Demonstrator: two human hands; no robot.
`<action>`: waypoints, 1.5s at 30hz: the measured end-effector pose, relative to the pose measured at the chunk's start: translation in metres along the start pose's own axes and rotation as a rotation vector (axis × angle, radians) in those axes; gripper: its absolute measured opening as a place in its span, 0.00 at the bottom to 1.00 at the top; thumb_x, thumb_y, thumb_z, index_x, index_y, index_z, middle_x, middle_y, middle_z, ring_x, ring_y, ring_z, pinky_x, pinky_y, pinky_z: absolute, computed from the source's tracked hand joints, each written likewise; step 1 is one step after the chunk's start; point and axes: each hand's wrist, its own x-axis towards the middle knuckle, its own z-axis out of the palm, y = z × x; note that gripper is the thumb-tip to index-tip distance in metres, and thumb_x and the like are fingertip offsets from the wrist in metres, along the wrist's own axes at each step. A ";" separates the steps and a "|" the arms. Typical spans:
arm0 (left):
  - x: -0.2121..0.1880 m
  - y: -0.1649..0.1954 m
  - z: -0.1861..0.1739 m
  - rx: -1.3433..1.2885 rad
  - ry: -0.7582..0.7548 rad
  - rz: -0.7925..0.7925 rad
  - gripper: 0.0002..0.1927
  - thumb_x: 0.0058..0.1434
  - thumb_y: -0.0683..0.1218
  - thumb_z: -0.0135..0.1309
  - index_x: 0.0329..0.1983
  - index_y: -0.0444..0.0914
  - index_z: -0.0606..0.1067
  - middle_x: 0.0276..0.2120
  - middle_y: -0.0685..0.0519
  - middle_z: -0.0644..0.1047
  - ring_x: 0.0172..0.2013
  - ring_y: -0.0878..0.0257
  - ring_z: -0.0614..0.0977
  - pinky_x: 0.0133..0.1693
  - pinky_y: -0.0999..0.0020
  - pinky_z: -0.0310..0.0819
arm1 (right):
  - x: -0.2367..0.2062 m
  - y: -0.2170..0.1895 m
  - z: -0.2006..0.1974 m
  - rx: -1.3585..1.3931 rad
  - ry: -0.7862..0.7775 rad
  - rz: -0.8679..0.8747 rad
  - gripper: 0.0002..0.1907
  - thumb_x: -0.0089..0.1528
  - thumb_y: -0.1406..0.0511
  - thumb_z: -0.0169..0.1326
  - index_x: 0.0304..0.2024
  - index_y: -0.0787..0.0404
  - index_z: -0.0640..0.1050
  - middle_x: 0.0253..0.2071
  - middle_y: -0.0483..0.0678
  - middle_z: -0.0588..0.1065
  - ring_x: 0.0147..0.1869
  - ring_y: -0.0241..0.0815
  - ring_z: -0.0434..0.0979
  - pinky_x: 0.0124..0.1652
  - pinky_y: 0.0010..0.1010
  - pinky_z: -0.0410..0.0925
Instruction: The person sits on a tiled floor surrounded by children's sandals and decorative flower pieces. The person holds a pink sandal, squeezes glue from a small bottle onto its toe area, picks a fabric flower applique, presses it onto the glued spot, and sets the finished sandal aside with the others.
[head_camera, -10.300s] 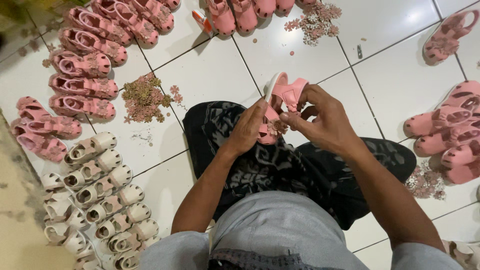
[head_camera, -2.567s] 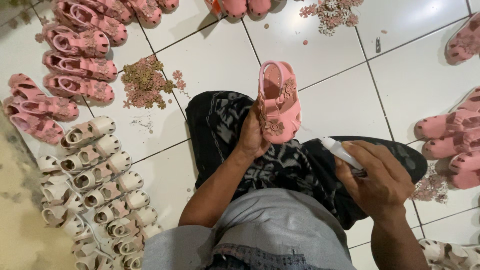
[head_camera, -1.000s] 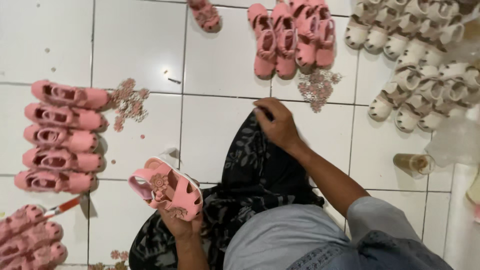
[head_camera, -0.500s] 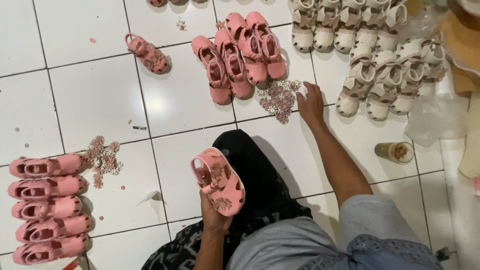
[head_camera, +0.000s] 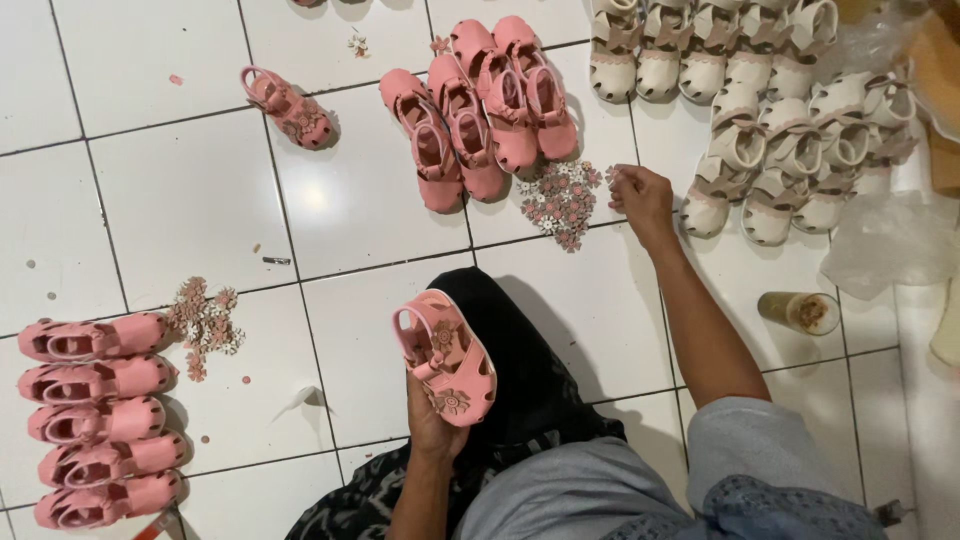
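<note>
My left hand (head_camera: 432, 418) grips a small pink sandal (head_camera: 445, 355) from below, sole down, above my dark patterned lap. My right hand (head_camera: 640, 198) is stretched out to a pile of small flower-shaped trims (head_camera: 560, 200) on the white tile floor, its fingertips pinched on one trim at the pile's right edge. Just behind that pile lie three pink sandals (head_camera: 480, 110) side by side.
A row of pink sandals (head_camera: 95, 415) lies at the left, with another flower pile (head_camera: 203, 322) beside it. One lone pink sandal (head_camera: 288, 105) lies at the back. Cream sandals (head_camera: 770, 110) crowd the back right. A small open jar (head_camera: 800, 312) and clear plastic bag (head_camera: 885, 245) sit at the right.
The view has swung right. My right hand has left my lap and reached forward to the flower pile; my left hand still holds the pink sandal, now raised near my knee.
</note>
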 end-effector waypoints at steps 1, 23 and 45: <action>0.001 0.001 0.002 -0.022 -0.014 -0.009 0.25 0.76 0.57 0.32 0.60 0.36 0.68 0.49 0.48 0.78 0.44 0.59 0.82 0.44 0.62 0.81 | -0.002 0.002 -0.003 0.040 -0.021 0.012 0.12 0.67 0.68 0.54 0.51 0.66 0.78 0.35 0.48 0.78 0.35 0.37 0.79 0.38 0.30 0.77; -0.058 0.045 -0.040 -0.220 -0.041 0.174 0.23 0.75 0.57 0.44 0.60 0.34 0.70 0.50 0.48 0.79 0.47 0.58 0.82 0.49 0.62 0.80 | -0.182 -0.032 0.097 0.209 -0.748 -0.014 0.08 0.67 0.69 0.56 0.45 0.68 0.76 0.40 0.50 0.80 0.41 0.38 0.82 0.40 0.31 0.78; -0.125 0.081 -0.115 -0.154 -0.013 0.420 0.29 0.79 0.60 0.36 0.64 0.32 0.67 0.52 0.45 0.78 0.48 0.59 0.82 0.51 0.63 0.81 | -0.335 -0.042 0.190 -0.097 -1.190 0.052 0.08 0.65 0.67 0.58 0.41 0.68 0.81 0.33 0.47 0.79 0.31 0.33 0.78 0.35 0.26 0.74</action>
